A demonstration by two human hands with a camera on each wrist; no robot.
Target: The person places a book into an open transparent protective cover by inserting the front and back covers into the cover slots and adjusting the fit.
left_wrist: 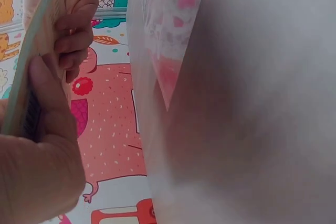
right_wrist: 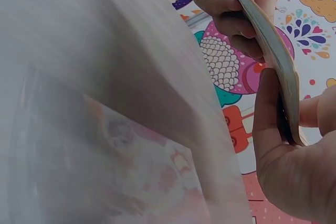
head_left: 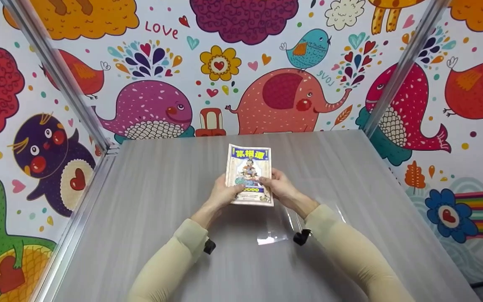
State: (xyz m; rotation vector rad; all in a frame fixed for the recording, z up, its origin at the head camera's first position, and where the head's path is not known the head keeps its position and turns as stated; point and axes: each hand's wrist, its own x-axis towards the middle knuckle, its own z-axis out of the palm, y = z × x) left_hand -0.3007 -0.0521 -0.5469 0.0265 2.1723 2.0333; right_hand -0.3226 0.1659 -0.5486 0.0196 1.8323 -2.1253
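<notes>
A thin booklet (head_left: 247, 161) with a blue and yellow title band and a cartoon figure on its cover is held up over the table, cover toward the head view. My left hand (head_left: 223, 192) grips its lower left edge, thumb on the cover and fingers behind. On the right edge, my right hand (head_left: 284, 188) holds it the same way. Seen from the right wrist, the booklet (right_wrist: 281, 59) is edge-on and slightly bowed, its page edges showing. The left wrist view also gives its narrow edge (left_wrist: 32, 45), with fingers curled against the back.
A clear, shiny plastic sleeve (head_left: 271, 240) lies on the grey wood-grain table (head_left: 162, 180), partly under my right forearm. Cartoon-printed walls (head_left: 220, 96) stand behind and at both sides, with metal posts (head_left: 61, 75) at the corners.
</notes>
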